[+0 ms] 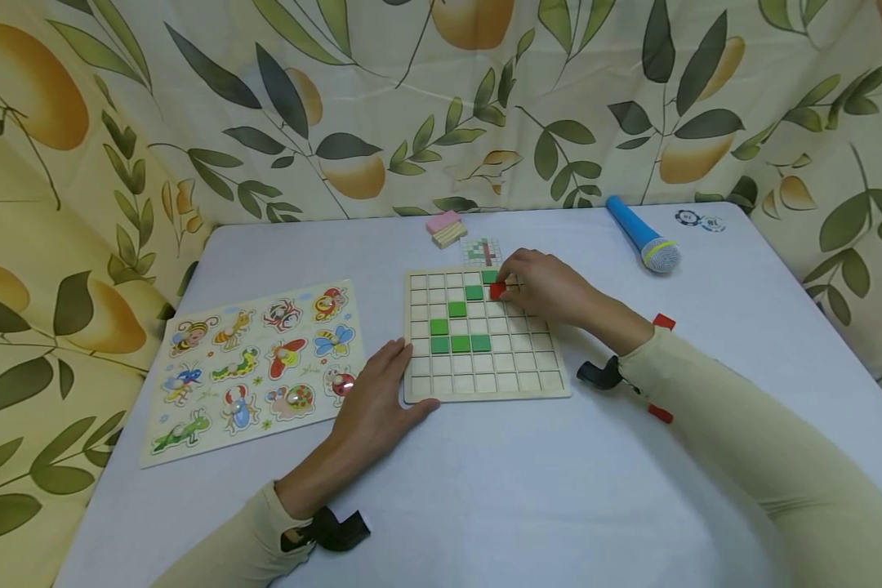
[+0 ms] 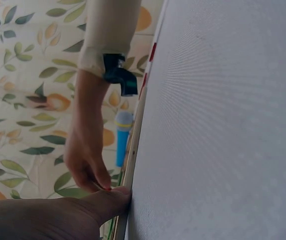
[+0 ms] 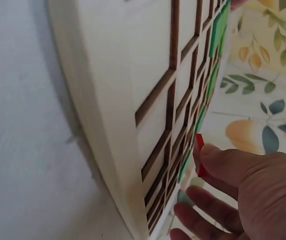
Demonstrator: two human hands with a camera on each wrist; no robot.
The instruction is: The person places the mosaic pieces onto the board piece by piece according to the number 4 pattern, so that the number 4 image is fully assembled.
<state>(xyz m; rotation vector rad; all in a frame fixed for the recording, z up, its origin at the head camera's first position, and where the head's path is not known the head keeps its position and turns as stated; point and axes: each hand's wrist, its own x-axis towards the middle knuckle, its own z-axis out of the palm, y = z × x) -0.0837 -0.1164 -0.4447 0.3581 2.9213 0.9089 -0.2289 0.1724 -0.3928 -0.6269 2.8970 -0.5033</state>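
A wooden grid board (image 1: 487,384) lies on the table with several green square tiles (image 1: 457,309) set in its cells. Over its upper right part, my right hand (image 1: 547,286) pinches a red square tile (image 1: 497,291) between thumb and fingers. In the right wrist view the same red tile (image 3: 200,155) stands on edge, close to the grid. My left hand (image 1: 377,392) rests at the board's left edge, its thumb along the lower left corner. The left wrist view shows the left thumb (image 2: 108,202) against the board's side.
An insect puzzle board (image 1: 253,367) lies left of the grid. Behind the grid are a small pattern card (image 1: 481,251), stacked pink and pale tiles (image 1: 447,229) and a blue toy microphone (image 1: 643,235). Red pieces (image 1: 661,414) lie beside the right forearm.
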